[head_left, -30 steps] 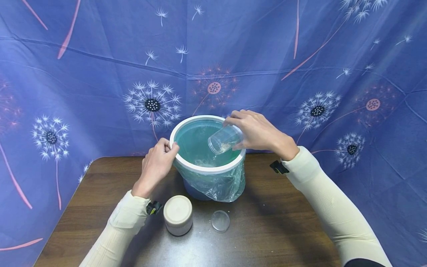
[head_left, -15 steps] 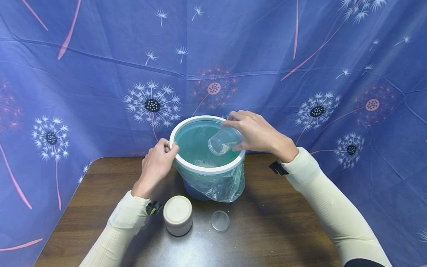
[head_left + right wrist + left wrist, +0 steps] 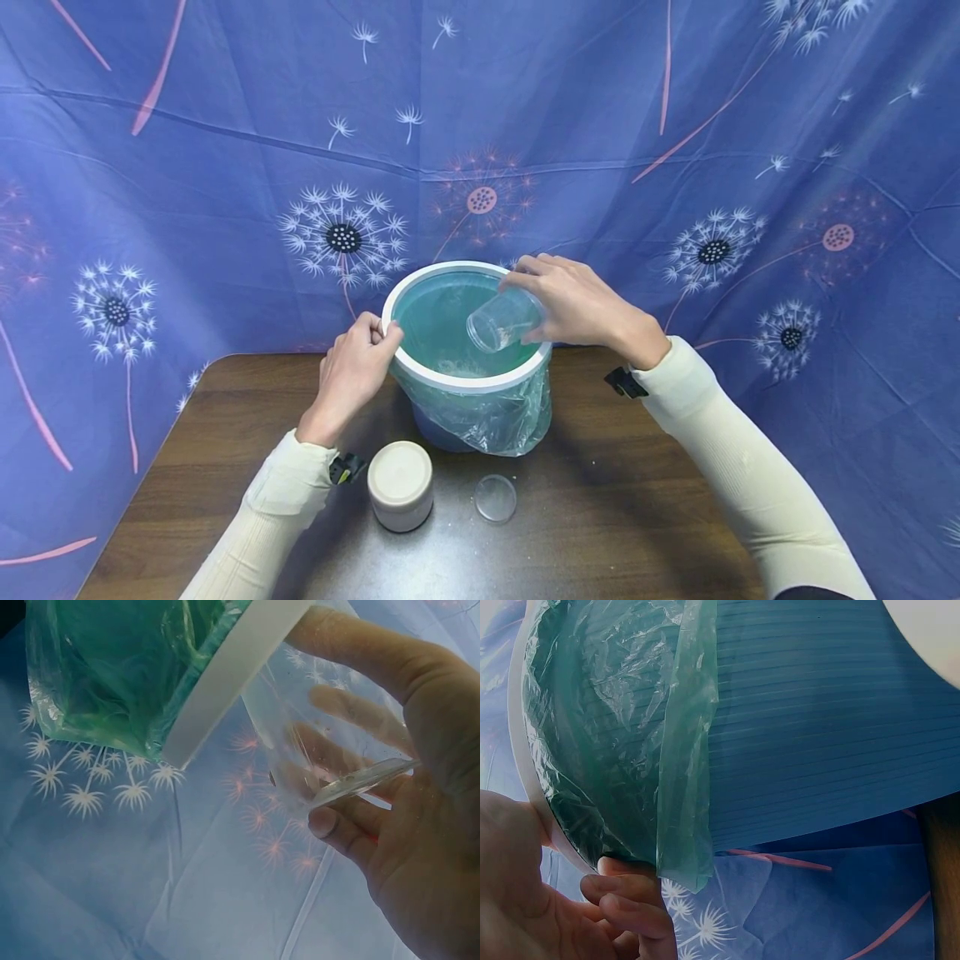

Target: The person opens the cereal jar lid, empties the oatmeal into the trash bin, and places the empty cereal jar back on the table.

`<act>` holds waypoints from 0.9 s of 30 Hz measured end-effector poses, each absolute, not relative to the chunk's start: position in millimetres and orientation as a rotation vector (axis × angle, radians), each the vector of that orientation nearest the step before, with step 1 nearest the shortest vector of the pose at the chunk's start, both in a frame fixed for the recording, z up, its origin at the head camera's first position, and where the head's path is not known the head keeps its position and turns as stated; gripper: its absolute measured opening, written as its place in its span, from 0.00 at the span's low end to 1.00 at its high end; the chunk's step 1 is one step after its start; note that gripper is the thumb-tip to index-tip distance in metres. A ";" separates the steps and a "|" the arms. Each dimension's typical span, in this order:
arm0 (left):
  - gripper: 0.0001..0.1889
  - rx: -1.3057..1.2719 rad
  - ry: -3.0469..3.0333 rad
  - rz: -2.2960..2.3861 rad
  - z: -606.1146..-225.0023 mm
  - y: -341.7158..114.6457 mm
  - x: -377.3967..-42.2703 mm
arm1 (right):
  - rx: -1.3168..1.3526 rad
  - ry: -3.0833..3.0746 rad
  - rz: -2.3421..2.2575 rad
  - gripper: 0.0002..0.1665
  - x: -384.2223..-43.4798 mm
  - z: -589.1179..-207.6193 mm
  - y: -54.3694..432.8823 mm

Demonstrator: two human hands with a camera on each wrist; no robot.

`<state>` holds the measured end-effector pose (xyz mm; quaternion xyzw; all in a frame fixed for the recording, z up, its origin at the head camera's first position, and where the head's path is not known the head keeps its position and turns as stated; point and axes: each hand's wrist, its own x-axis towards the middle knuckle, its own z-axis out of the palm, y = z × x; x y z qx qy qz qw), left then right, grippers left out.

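L hand (image 3: 352, 367) grips bin (image 3: 465, 384); R hand (image 3: 576, 302) grips cup (image 3: 501, 323), tipped over it. Lid (image 3: 495, 498) off, on bench (image 3: 637, 508); cup prob. nr empty, few bits left.

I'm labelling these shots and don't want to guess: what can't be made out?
Head: bits in the clear cup, too small to identify.
Head: near inner wall of the bin, hidden by its near rim.
Head: inside of the cream jar, covered by its top.
Left wrist: a pale object, cut off at the top right corner.
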<state>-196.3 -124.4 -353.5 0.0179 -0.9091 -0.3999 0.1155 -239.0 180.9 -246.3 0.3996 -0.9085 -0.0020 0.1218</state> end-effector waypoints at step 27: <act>0.17 0.054 -2.658 -1.171 -355.3 -124.4 -198.0 | 1.065 -2.710 0.126 0.44 -244.9 -258.2 185.0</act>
